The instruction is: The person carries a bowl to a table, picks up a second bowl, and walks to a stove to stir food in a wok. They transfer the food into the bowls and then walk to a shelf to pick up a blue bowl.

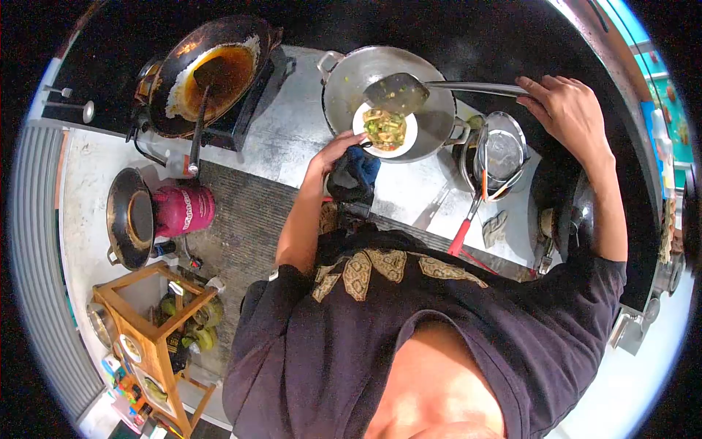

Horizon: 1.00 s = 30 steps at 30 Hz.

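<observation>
My left hand (340, 151) grips the rim of a small white plate (411, 137) at its left side, thumb near the edge. Chopped green and yellow food (383, 127) fills the middle of the plate. Both overlap the near side of a wide metal wok (351, 71), which has two loop handles and a few food bits on its inner wall. In my right hand (567, 106) is the long handle of a wok spatula (398, 94). Its broad, wet blade hangs over the wok, just beyond the food and overlapping the plate's far rim.
A dark wok (245, 95) with brown liquid and another spatula (198, 130) sits on a stove at left. Right of the metal wok are stacked strainers (504, 150) and a red handle (460, 238). A pink gas cylinder (191, 208) and wooden stand (157, 325) are lower left.
</observation>
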Motion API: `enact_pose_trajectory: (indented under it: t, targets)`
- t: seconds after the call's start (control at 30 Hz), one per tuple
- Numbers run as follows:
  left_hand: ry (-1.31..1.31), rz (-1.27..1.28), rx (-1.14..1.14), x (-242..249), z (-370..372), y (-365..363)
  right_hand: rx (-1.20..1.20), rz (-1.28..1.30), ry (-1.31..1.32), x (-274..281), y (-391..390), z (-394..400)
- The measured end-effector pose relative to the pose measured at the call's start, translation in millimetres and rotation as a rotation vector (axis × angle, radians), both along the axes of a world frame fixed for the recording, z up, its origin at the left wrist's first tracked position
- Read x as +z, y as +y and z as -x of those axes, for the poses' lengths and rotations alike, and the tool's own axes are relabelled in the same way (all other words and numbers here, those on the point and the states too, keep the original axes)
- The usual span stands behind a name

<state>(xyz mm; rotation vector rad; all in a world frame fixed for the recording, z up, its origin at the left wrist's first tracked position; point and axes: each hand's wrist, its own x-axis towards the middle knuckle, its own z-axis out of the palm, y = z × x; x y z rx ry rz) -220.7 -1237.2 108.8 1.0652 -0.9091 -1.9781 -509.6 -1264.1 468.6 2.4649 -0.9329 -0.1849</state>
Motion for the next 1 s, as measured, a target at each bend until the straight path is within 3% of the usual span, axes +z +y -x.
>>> enact_pose_trajectory:
  t: [0.2, 0.3, 0.43, 0.53, 0.57, 0.63, 0.73, 0.77, 0.87, 1.0]
  targets:
    - [0.068, -0.015, 0.054, -6, -3, -6, -0.046, 0.011, -0.061, -2, 2, 13]
    - [0.030, -0.024, 0.097, -5, -5, -3, -0.255, -0.071, -0.079, -13, -1, 20]
    - [-0.052, -0.048, 0.234, -5, -9, 7, -0.280, -0.276, -0.297, -31, -32, 55]
    - [-0.075, -0.001, 0.241, -17, -24, 16, -0.500, -0.469, -0.356, -52, -61, 71]
    - [-0.110, 0.001, 0.230, -3, -31, 26, -0.657, -0.567, -0.266, -75, -89, 80]
    - [-0.246, 0.054, 0.275, 2, -40, 43, -0.552, -0.488, -0.166, -111, -119, 87]
    - [-0.369, -0.055, 0.326, -27, -63, 66, -0.479, -0.407, -0.018, -139, -139, 68]
    - [-0.308, -0.032, 0.345, -13, -64, 75, -0.467, -0.385, 0.031, -146, -145, 60]
    - [-0.280, -0.088, 0.418, -34, -81, 95, -0.372, -0.443, 0.149, -170, -174, 50]
    - [-0.090, -0.169, 0.531, -31, -87, 112, -0.426, -0.499, 0.266, -178, -186, 33]
